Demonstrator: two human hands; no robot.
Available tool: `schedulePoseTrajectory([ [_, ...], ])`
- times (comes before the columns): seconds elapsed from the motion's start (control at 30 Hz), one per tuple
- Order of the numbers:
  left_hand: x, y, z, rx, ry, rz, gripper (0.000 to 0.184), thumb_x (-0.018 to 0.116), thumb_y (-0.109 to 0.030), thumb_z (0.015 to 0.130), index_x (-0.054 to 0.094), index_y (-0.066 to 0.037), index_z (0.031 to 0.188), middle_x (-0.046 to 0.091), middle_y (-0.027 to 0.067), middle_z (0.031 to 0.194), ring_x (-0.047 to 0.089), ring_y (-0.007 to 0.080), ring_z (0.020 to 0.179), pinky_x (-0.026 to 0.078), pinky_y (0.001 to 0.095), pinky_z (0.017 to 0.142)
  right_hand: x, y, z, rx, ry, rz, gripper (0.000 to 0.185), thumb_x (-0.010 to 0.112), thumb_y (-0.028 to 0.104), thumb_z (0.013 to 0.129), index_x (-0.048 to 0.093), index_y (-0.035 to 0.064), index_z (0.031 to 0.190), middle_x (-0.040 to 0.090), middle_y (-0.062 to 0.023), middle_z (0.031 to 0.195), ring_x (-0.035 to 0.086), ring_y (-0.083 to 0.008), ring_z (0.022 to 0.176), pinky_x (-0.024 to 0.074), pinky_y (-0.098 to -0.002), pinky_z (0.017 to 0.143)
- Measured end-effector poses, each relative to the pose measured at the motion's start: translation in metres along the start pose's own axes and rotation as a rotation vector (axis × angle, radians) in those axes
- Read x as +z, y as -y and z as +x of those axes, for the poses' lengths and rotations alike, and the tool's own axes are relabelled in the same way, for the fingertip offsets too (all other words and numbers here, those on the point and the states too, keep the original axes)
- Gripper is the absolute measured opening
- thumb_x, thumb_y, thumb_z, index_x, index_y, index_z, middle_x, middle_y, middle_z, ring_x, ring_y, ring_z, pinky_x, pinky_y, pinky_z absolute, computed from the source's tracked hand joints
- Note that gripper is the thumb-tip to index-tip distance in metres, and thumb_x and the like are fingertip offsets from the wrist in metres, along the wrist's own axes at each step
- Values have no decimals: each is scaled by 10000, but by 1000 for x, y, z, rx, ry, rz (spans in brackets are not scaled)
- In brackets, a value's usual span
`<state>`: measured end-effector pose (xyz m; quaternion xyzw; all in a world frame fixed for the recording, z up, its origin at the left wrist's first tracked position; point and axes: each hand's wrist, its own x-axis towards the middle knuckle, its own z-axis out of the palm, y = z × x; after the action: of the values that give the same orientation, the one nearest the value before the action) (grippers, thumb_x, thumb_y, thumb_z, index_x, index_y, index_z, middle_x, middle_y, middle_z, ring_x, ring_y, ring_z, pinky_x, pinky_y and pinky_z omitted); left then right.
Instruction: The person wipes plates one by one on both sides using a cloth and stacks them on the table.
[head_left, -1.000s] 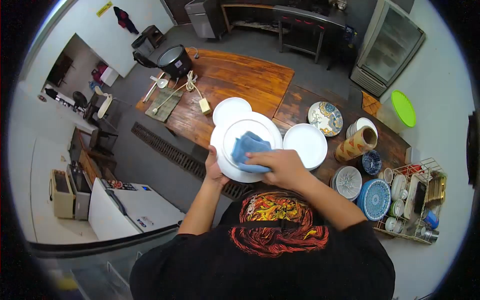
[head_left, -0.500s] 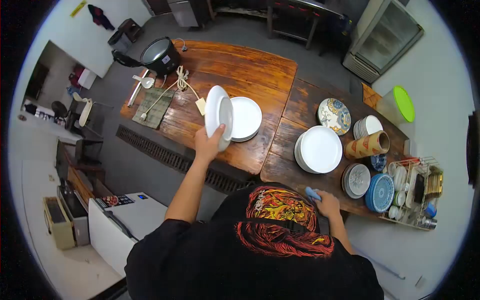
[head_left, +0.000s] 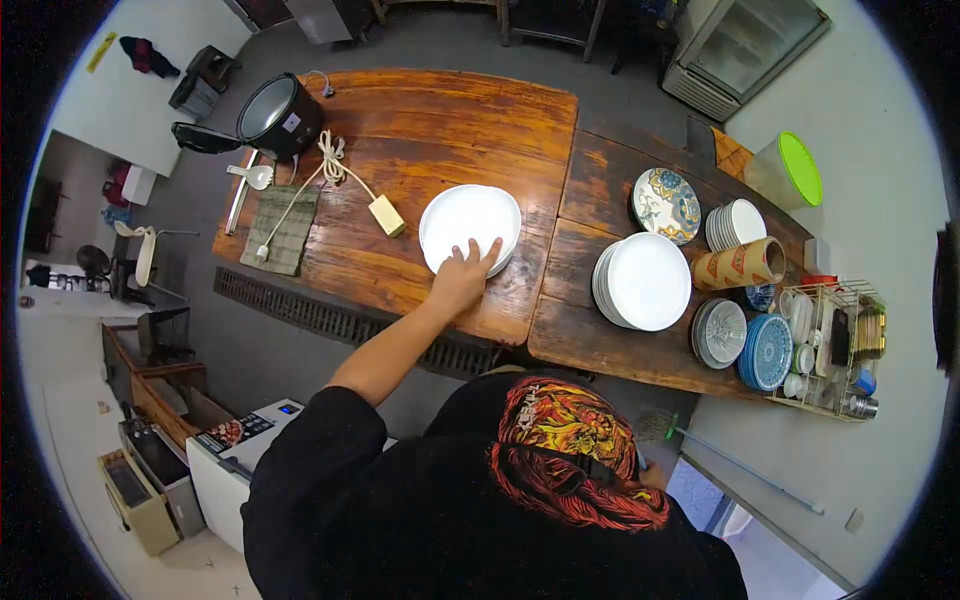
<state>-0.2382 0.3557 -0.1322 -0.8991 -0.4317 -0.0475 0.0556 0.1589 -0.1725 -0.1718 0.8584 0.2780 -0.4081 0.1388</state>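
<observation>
A white plate [head_left: 470, 222] lies on top of another white plate on the left wooden table, slightly off-centre from it. My left hand [head_left: 462, 278] rests on the plate's near edge, its fingers spread over the white surface. Low at my side, my right hand [head_left: 653, 475] is mostly hidden by the black clothing, so its fingers and anything in them do not show. On the right table stands a taller stack of white plates [head_left: 650, 282], apart from both hands.
A rice cooker [head_left: 282, 115], a power strip [head_left: 386, 215] with its cord and a green cloth [head_left: 280, 228] occupy the left table. Patterned plates [head_left: 666, 206], blue plates [head_left: 766, 352], bowls [head_left: 719, 333], a cardboard roll [head_left: 738, 264] and a wire dish rack [head_left: 830, 345] stand on the right.
The plate my left hand held tilted up now lies flat on the white plate, with the hand on its edge. My right hand, which held a blue cloth, has dropped toward my side.
</observation>
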Motion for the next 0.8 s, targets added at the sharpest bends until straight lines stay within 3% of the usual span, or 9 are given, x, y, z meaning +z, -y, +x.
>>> schedulePoseTrajectory([
  [0.07, 17, 2, 1, 29, 11, 69, 669, 561, -169, 863, 341, -188, 1495, 587, 283, 1237, 667, 469, 911, 582, 461, 595, 21, -33, 24, -131, 39, -2, 428, 595, 375, 853, 667, 67, 1142, 700, -213, 978, 643, -431, 851, 512, -459, 743],
  [0.27, 47, 6, 2, 57, -33, 103, 648, 543, -177, 880, 343, -183, 1496, 553, 294, 1275, 632, 514, 980, 587, 499, 662, 0, 11, -8, 67, -150, 121, 457, 606, 413, 876, 643, 75, 1181, 696, -209, 931, 643, -422, 829, 504, -460, 702],
  [0.43, 62, 7, 2, 66, -67, 111, 630, 548, -177, 883, 365, -188, 1487, 526, 297, 1302, 610, 515, 1031, 577, 531, 741, -11, 44, -11, -55, -124, 243, 470, 607, 440, 892, 634, 76, 1187, 693, -202, 916, 638, -411, 793, 500, -452, 673],
  [0.6, 78, 8, -4, 84, -182, 122, 630, 577, -187, 873, 392, -197, 1474, 498, 292, 1330, 587, 517, 1069, 568, 544, 781, -1, 40, 4, -164, -93, 123, 463, 636, 408, 888, 622, 76, 1209, 687, -193, 963, 634, -383, 793, 495, -430, 690],
  [0.8, 83, 10, -11, 76, -236, 116, 619, 617, -213, 851, 441, -201, 1444, 501, 259, 1342, 573, 504, 1102, 548, 542, 827, -24, 88, 13, -382, -83, 322, 444, 663, 301, 881, 596, 61, 1248, 625, -131, 1175, 621, -344, 953, 484, -364, 804],
])
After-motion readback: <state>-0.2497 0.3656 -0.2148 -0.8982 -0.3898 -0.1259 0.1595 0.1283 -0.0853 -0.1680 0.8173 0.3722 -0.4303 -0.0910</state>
